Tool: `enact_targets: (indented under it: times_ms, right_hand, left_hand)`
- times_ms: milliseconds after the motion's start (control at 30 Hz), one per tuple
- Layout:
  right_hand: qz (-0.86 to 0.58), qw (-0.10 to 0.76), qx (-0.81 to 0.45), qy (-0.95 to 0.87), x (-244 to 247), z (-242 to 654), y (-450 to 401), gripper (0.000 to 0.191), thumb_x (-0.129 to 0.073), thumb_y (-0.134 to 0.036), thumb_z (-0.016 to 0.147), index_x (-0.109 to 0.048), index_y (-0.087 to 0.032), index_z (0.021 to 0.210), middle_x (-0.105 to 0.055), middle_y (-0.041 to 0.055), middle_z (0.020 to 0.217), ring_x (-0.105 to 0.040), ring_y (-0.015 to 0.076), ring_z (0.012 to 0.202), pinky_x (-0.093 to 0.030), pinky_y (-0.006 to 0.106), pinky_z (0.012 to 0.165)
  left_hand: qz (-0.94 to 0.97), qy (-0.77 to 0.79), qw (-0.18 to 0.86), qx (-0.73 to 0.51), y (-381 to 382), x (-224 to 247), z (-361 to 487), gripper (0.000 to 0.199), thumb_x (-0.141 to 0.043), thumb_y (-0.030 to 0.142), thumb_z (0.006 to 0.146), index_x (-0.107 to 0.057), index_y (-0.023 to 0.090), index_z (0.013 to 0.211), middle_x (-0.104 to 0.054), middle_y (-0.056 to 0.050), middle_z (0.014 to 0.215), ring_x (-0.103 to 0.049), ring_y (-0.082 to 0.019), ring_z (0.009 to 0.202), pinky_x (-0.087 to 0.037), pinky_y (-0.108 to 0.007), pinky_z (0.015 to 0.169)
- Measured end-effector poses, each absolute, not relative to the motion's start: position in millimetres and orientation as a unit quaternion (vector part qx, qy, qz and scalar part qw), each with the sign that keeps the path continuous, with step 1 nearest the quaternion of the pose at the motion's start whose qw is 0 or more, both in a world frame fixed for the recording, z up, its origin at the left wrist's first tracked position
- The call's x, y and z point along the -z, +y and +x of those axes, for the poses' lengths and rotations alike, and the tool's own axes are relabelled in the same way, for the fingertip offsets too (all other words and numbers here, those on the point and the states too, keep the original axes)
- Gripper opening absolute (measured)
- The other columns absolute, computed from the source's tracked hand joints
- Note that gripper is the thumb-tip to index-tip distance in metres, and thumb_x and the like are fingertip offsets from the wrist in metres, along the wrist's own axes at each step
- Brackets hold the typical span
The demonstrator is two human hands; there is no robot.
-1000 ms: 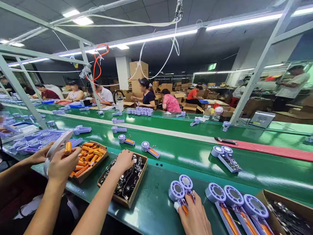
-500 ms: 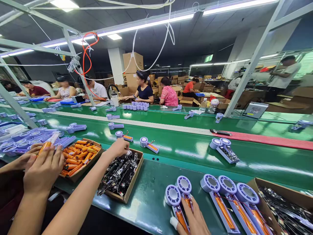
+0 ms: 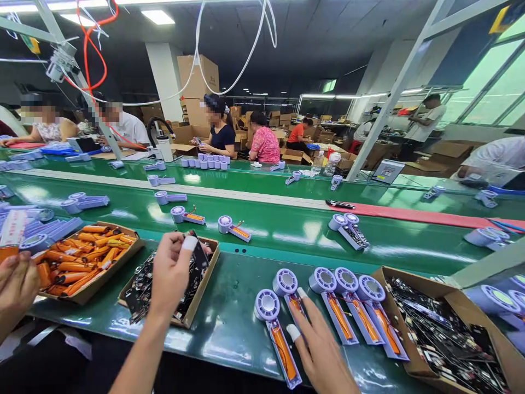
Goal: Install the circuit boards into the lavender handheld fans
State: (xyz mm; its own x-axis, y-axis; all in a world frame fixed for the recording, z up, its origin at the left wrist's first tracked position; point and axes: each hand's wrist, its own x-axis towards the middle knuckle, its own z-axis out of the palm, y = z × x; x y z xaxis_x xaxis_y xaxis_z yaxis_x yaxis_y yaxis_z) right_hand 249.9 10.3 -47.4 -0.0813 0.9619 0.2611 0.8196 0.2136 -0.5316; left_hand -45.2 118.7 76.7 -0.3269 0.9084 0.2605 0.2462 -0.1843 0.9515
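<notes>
My left hand point(image 3: 174, 271) is closed on a thin black circuit board point(image 3: 200, 254), with white tape round a fingertip. It is above a cardboard box point(image 3: 199, 295) heaped with black circuit boards. My right hand point(image 3: 318, 342) lies stretched over the bench with its fingers apart, two tips wrapped in white. Under it is the handle of a purple handheld fan point(image 3: 285, 282), partly hidden; whether the fingers touch it I cannot tell. To its left lies another purple fan point(image 3: 267, 305) with an orange battery point(image 3: 285, 350) in its open handle.
Three more fans point(image 3: 345, 279) lie right of my hand, beside a second box of circuit boards point(image 3: 447, 334). At left stands a box of orange batteries point(image 3: 88, 260); a co-worker's hand point(image 3: 18, 282) holds one. Beyond, a green conveyor point(image 3: 283, 235) carries several fans.
My left hand has lifted out of the circuit board box with a board. My right hand's fingers have spread and shifted off the nearer left fan. The view has swung to the right.
</notes>
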Motion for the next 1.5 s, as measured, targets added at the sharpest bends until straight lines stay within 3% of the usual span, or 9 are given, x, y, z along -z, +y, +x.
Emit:
enact_targets:
  times_ms: [133,267,433,700,833,933,1033,1267,1500]
  right_hand:
    - [-0.590,0.318,-0.129,-0.731,34.4,234.8,3.2,0.031,-0.040,-0.024,0.095,-0.063,-0.025,0.115,-0.065,0.0094,0.115,-0.065,0.0213,0.104,-0.056,0.030,0.082]
    - [-0.635,0.230,-0.138,-0.724,29.5,222.6,4.3,0.040,-0.037,-0.015,0.089,-0.062,-0.017,0.120,-0.069,0.0113,0.113,-0.067,0.0243,0.103,-0.055,0.033,0.083]
    - [-0.633,0.185,-0.237,-0.713,16.3,222.9,9.9,0.043,-0.039,-0.013,0.088,-0.058,-0.021,0.125,-0.068,0.0087,0.117,-0.065,0.0237,0.105,-0.051,0.034,0.086]
    - [-0.596,0.365,-0.411,-0.586,20.1,227.8,17.2,0.024,-0.048,-0.031,0.091,-0.064,-0.019,0.103,-0.064,0.0015,0.077,-0.060,0.0169,0.065,-0.051,0.027,0.061]
    - [-0.598,0.379,-0.372,-0.600,18.3,231.1,15.3,0.022,-0.048,-0.027,0.091,-0.064,-0.019,0.102,-0.065,0.0034,0.080,-0.063,0.0183,0.070,-0.052,0.027,0.060]
    - [-0.592,0.359,-0.249,-0.677,6.0,227.3,8.9,0.028,-0.042,-0.016,0.089,-0.063,-0.023,0.106,-0.065,0.0072,0.102,-0.064,0.0224,0.093,-0.054,0.033,0.077]
    - [-0.561,0.353,-0.165,-0.730,-4.6,215.7,2.1,0.034,-0.042,-0.011,0.087,-0.060,-0.026,0.112,-0.062,0.0084,0.114,-0.061,0.0240,0.106,-0.053,0.037,0.086]
    - [-0.521,0.282,-0.124,-0.796,15.5,189.8,-0.6,0.055,-0.059,-0.005,0.076,-0.050,-0.022,0.128,-0.063,0.0096,0.118,-0.061,0.0292,0.104,-0.055,0.043,0.085]
    - [-0.499,0.331,-0.220,-0.770,15.2,198.5,7.6,0.040,-0.046,0.001,0.086,-0.059,-0.026,0.114,-0.067,0.0023,0.104,-0.060,0.0191,0.092,-0.051,0.032,0.080]
  left_hand:
    - [0.485,0.525,0.433,-0.549,68.3,-28.3,-0.5,0.029,-0.061,0.042,0.083,-0.050,0.024,0.104,-0.066,0.002,0.072,-0.063,-0.016,0.056,-0.052,-0.027,0.056]
    - [0.418,0.528,0.545,-0.499,31.4,12.3,30.8,0.029,-0.055,0.043,0.087,-0.049,0.026,0.110,-0.052,0.008,0.062,-0.046,-0.011,0.046,-0.040,-0.018,0.040]
    - [0.486,0.536,0.521,-0.454,16.8,23.5,51.4,0.023,-0.064,0.037,0.082,-0.059,0.023,0.100,-0.058,0.003,0.073,-0.053,-0.015,0.065,-0.046,-0.023,0.061]
    - [0.550,0.558,0.462,-0.417,27.5,1.1,60.1,0.013,-0.064,0.033,0.078,-0.070,0.023,0.073,-0.069,-0.004,0.075,-0.061,-0.025,0.075,-0.044,-0.028,0.069]
    - [0.466,0.576,0.515,-0.431,28.9,11.2,49.6,0.018,-0.072,0.038,0.070,-0.070,0.021,0.071,-0.068,-0.003,0.067,-0.060,-0.022,0.066,-0.045,-0.026,0.060]
    - [0.409,0.580,0.580,-0.399,27.5,22.7,46.3,0.026,-0.072,0.045,0.070,-0.067,0.019,0.072,-0.053,0.004,0.043,-0.043,-0.012,0.038,-0.032,-0.020,0.039]
    - [0.394,0.578,0.606,-0.380,25.7,29.1,45.4,0.033,-0.069,0.049,0.072,-0.065,0.017,0.071,-0.044,0.007,0.034,-0.031,-0.008,0.029,-0.022,-0.019,0.032]
    - [0.374,0.564,0.619,-0.399,24.5,30.4,42.6,0.033,-0.073,0.047,0.069,-0.061,0.017,0.069,-0.040,0.010,0.043,-0.033,-0.005,0.033,-0.024,-0.017,0.034]
    - [0.354,0.530,0.669,-0.382,26.9,28.9,40.9,0.032,-0.068,0.046,0.074,-0.061,0.015,0.070,-0.044,0.008,0.041,-0.030,-0.004,0.032,-0.020,-0.016,0.034]
